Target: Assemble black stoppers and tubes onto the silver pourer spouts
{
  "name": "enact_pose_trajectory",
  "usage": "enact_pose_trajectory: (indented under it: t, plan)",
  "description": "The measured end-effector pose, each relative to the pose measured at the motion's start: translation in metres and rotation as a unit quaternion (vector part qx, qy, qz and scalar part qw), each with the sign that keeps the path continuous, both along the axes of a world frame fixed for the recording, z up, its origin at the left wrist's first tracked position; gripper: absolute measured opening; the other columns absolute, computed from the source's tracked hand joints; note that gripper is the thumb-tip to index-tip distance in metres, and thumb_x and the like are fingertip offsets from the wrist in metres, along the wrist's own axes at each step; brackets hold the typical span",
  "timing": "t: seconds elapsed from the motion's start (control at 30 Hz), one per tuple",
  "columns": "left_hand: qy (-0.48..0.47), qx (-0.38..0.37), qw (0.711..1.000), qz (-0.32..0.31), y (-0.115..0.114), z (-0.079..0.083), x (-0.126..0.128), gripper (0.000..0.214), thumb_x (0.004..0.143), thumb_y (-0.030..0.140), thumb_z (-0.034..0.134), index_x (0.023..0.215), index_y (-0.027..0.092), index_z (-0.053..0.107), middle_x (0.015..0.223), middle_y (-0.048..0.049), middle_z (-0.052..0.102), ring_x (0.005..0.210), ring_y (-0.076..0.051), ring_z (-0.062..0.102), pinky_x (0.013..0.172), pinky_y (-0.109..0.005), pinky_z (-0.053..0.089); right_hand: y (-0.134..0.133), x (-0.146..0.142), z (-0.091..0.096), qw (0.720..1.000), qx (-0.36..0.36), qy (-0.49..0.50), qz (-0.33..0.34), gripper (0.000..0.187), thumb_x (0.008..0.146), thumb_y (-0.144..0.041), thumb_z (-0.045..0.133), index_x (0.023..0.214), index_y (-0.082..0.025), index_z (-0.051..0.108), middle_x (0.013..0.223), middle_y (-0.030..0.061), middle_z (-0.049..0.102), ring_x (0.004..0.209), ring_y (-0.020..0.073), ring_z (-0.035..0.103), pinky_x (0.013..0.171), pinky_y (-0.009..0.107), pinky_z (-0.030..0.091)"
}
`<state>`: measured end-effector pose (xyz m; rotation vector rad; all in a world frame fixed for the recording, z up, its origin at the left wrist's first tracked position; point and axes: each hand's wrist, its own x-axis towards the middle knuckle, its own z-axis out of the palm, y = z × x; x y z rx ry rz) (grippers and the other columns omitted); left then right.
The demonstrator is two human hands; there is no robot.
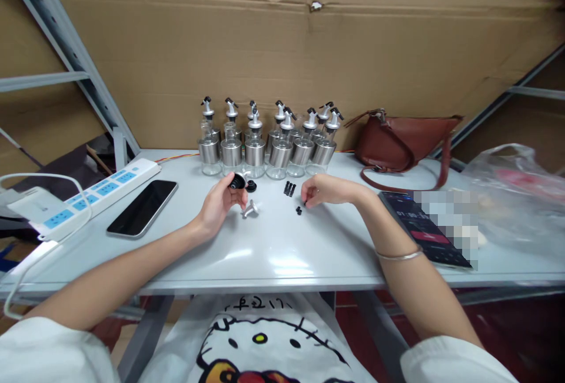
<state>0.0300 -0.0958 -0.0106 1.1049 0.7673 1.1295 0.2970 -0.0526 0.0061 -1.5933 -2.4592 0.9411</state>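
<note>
My left hand (215, 205) is closed around a black ribbed stopper (237, 181), its round opening facing up. Just right of those fingers, another black stopper (251, 186) stands on the table. Below them lies a silver pourer spout (251, 209). My right hand (325, 187) pinches at the tabletop, with a small black piece (305, 203) showing at its fingertips. Close beside it are several tiny black pieces (299, 210). Several black flip levers (289, 188) lie in a row between my hands. Behind stand glass-and-steel oil bottles (255, 151), many topped with silver pourers.
On the left, a black phone (143, 209) lies beside a white power strip (101, 195) with a charger and cable. A brown handbag (392, 142) is at the back right. Another phone (424, 230) shows a timer near a clear plastic bag (516, 195). Cardboard (282, 47) stands behind.
</note>
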Motion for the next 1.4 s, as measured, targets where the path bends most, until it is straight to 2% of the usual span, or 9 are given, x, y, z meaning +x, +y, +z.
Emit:
enact_pose_trajectory:
  t: [0.17, 0.3, 0.5, 0.7, 0.9, 1.07, 1.17, 1.27, 1.4]
  plan:
    - [0.007, 0.008, 1.000, 0.000, 0.001, -0.002, 0.000, 0.035, 0.087, 0.043, 0.042, 0.073, 0.014, 0.056, 0.056, -0.0022, 0.057, 0.053, -0.013, 0.052, 0.058, -0.025, 0.043, -0.002, -0.006, -0.008, 1.000, 0.000, -0.011, 0.015, 0.015, 0.057, -0.022, 0.069, 0.070, -0.017, 0.064, 0.062, -0.0017, 0.061, 0.058, 0.0130, 0.053, 0.055, 0.024, 0.041]
    - [0.010, 0.012, 1.000, -0.002, 0.001, -0.003, -0.001, 0.035, 0.087, 0.044, 0.043, 0.073, 0.014, 0.056, 0.055, -0.0021, 0.057, 0.052, -0.013, 0.052, 0.058, -0.025, 0.043, -0.001, -0.006, -0.010, 0.999, -0.031, 0.014, 0.016, 0.020, 0.055, -0.017, 0.069, 0.075, -0.017, 0.063, 0.067, -0.0006, 0.063, 0.064, 0.0143, 0.058, 0.060, 0.024, 0.045]
    - [0.006, 0.011, 1.000, -0.002, 0.000, -0.001, 0.000, 0.034, 0.088, 0.042, 0.042, 0.073, 0.014, 0.056, 0.055, -0.0021, 0.057, 0.052, -0.013, 0.051, 0.057, -0.024, 0.043, -0.003, -0.011, -0.011, 0.999, -0.031, 0.020, 0.026, 0.027, 0.055, -0.009, 0.065, 0.081, -0.015, 0.059, 0.069, -0.0013, 0.060, 0.066, 0.0136, 0.057, 0.063, 0.025, 0.046]
    - [0.006, 0.012, 1.000, -0.012, -0.001, -0.002, 0.000, 0.033, 0.087, 0.042, 0.043, 0.073, 0.014, 0.055, 0.055, -0.0019, 0.057, 0.052, -0.013, 0.051, 0.058, -0.024, 0.043, -0.005, -0.011, -0.009, 0.998, -0.034, 0.000, 0.048, 0.032, 0.056, -0.018, 0.071, 0.085, -0.016, 0.059, 0.074, -0.0002, 0.059, 0.070, 0.0148, 0.056, 0.064, 0.025, 0.045]
    - [0.011, 0.018, 1.000, -0.016, -0.001, -0.002, 0.001, 0.034, 0.087, 0.043, 0.043, 0.073, 0.014, 0.054, 0.055, -0.0017, 0.057, 0.052, -0.013, 0.051, 0.058, -0.025, 0.043, -0.007, -0.015, -0.009, 0.997, -0.009, -0.026, 0.068, 0.016, 0.062, -0.017, 0.065, 0.078, -0.016, 0.062, 0.072, 0.0000, 0.059, 0.068, 0.0147, 0.055, 0.063, 0.025, 0.042]
    - [0.021, 0.022, 0.999, -0.020, -0.001, -0.002, 0.001, 0.033, 0.087, 0.043, 0.043, 0.073, 0.014, 0.053, 0.054, -0.0011, 0.057, 0.051, -0.013, 0.051, 0.057, -0.025, 0.043, -0.008, -0.014, -0.003, 0.997, -0.018, -0.023, 0.066, 0.030, 0.059, -0.019, 0.069, 0.087, -0.015, 0.060, 0.076, 0.0008, 0.058, 0.070, 0.0150, 0.054, 0.063, 0.025, 0.042]
    - [0.031, 0.010, 0.998, -0.044, 0.000, -0.004, 0.000, 0.033, 0.087, 0.041, 0.039, 0.074, 0.014, 0.053, 0.053, -0.0013, 0.056, 0.051, -0.014, 0.051, 0.058, -0.026, 0.043, -0.013, -0.015, 0.004, 0.998, 0.024, 0.015, 0.053, 0.030, 0.065, -0.028, 0.069, 0.090, -0.015, 0.058, 0.077, 0.0023, 0.059, 0.070, 0.0150, 0.053, 0.063, 0.026, 0.041]
    - [0.037, -0.013, 0.994, -0.101, 0.002, -0.007, 0.000, 0.035, 0.086, 0.040, 0.035, 0.073, 0.013, 0.054, 0.052, -0.0018, 0.054, 0.053, -0.014, 0.051, 0.059, -0.027, 0.043, -0.020, -0.023, 0.010, 0.990, 0.065, 0.119, 0.035, 0.032, 0.076, -0.043, 0.060, 0.091, -0.015, 0.056, 0.076, 0.0022, 0.057, 0.068, 0.0140, 0.051, 0.063, 0.026, 0.040]
    - [0.028, -0.024, 0.988, -0.149, 0.002, -0.013, 0.001, 0.031, 0.083, 0.041, 0.037, 0.072, 0.015, 0.050, 0.059, 0.0006, 0.049, 0.050, -0.012, 0.044, 0.052, -0.026, 0.040, -0.034, -0.045, 0.009, 0.964, 0.056, 0.255, 0.057, 0.029, 0.085, -0.044, 0.051, 0.094, -0.016, 0.053, 0.070, -0.0008, 0.053, 0.063, 0.0117, 0.048, 0.059, 0.025, 0.039]
